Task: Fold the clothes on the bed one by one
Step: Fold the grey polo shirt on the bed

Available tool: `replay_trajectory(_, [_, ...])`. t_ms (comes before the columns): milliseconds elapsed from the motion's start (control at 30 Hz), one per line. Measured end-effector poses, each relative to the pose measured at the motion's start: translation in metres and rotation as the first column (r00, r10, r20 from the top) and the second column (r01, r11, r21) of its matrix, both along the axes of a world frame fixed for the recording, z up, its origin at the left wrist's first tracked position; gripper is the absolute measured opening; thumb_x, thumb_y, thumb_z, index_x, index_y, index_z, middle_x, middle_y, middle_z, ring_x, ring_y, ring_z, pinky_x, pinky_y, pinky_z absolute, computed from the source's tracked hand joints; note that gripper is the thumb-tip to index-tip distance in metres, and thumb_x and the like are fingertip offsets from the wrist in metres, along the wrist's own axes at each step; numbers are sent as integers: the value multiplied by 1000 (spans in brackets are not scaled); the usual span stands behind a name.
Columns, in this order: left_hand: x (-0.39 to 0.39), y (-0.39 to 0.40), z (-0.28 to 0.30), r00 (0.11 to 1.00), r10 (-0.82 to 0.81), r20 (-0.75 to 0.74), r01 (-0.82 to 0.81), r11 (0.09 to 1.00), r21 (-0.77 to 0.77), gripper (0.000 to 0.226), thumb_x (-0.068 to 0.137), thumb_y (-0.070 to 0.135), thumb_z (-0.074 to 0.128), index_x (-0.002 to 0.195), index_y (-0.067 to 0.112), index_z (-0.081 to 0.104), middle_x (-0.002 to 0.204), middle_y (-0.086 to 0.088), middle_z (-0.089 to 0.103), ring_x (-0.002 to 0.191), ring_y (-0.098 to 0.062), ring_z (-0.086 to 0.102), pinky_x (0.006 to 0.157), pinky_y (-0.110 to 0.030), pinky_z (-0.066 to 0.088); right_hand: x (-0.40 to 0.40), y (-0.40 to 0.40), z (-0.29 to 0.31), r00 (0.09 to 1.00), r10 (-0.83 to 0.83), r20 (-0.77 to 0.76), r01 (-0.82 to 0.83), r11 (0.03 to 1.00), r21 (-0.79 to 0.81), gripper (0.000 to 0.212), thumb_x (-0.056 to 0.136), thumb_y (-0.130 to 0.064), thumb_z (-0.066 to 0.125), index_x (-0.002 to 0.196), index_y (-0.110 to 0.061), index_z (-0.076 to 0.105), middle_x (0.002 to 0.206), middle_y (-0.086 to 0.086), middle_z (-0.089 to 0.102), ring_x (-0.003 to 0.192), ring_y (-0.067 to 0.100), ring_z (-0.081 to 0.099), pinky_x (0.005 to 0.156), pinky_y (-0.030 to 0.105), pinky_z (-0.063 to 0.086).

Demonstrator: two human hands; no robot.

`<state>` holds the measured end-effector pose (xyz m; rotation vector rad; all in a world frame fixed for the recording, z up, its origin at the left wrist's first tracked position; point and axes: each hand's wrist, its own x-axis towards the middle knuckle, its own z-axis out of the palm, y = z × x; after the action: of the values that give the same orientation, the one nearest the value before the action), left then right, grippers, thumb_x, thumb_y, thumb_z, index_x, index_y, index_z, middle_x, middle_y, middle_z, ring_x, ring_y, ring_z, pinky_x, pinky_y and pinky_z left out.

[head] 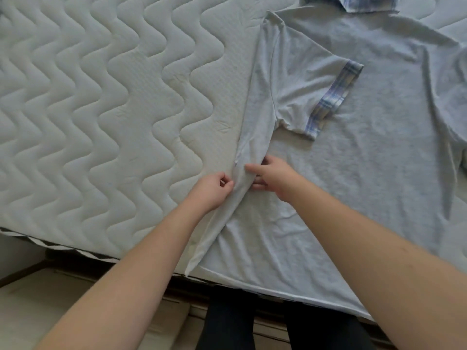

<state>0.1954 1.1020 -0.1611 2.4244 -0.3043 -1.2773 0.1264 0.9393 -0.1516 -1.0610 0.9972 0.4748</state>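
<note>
A light grey short-sleeved shirt (pixel 366 152) with blue plaid collar and cuffs lies spread flat on the quilted mattress (pixel 101 109). Its left side is folded inward, and the left sleeve (pixel 310 94) lies across the body. My left hand (pixel 212 190) pinches the folded side edge near mid-length. My right hand (pixel 273 175) rests just to the right of it, with the thumb on top of the fold and fingers tucked under the cloth. The shirt's hem hangs slightly over the bed's near edge.
The plaid collar (pixel 351 2) reaches the top of the frame. The bed's near edge (pixel 75 251) runs diagonally, with pale floor (pixel 38 299) below it. Dark trouser legs (pixel 227 322) stand against the bed.
</note>
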Motion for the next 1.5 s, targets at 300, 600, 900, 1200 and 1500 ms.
replay_trajectory(300, [-40, 31, 14, 999, 3, -50, -2, 999, 40, 25, 101, 35, 47, 87, 17, 59, 83, -5, 66, 76, -24, 64, 69, -34, 53, -35, 12, 0, 989, -148, -5, 146, 980, -132, 26, 99, -36, 54, 114, -16, 60, 107, 5, 68, 95, 22, 68, 81, 40, 60])
replay_trajectory(600, [-80, 51, 20, 925, 242, -292, -236, 970, 54, 18, 97, 31, 58, 98, 14, 53, 68, -10, 65, 39, -15, 60, 39, -23, 47, -77, 32, 1, 1000, 0, -21, 0, 1000, 18, 33, 89, -34, 70, 116, -16, 62, 109, 2, 70, 92, 16, 72, 69, 27, 59])
replay_trajectory(900, [-114, 66, 15, 986, 141, -87, -143, 990, -16, 28, 98, 42, 52, 105, 18, 64, 103, -1, 67, 100, -20, 62, 79, -27, 41, -135, 57, 9, 976, 212, 44, -216, 971, 101, 44, 81, -30, 79, 121, -20, 64, 114, -5, 71, 102, 9, 68, 84, 22, 53])
replay_trajectory(1200, [-134, 66, 24, 851, 350, -391, -344, 935, 88, 64, 95, 67, 34, 131, 18, 55, 119, -9, 64, 100, -25, 64, 77, -36, 57, -166, 73, 21, 949, 310, 53, -313, 947, 74, 33, 89, -39, 68, 120, -31, 60, 99, -9, 74, 79, 9, 71, 61, 22, 53])
replay_trajectory(1500, [-154, 81, 16, 898, 382, -220, -389, 921, 9, 34, 98, 33, 57, 113, 3, 59, 110, -16, 68, 105, -31, 63, 95, -41, 49, -201, 89, 6, 952, 293, -88, -305, 926, -220, 10, 94, -27, 62, 104, -26, 66, 93, -2, 74, 82, 15, 71, 74, 35, 60])
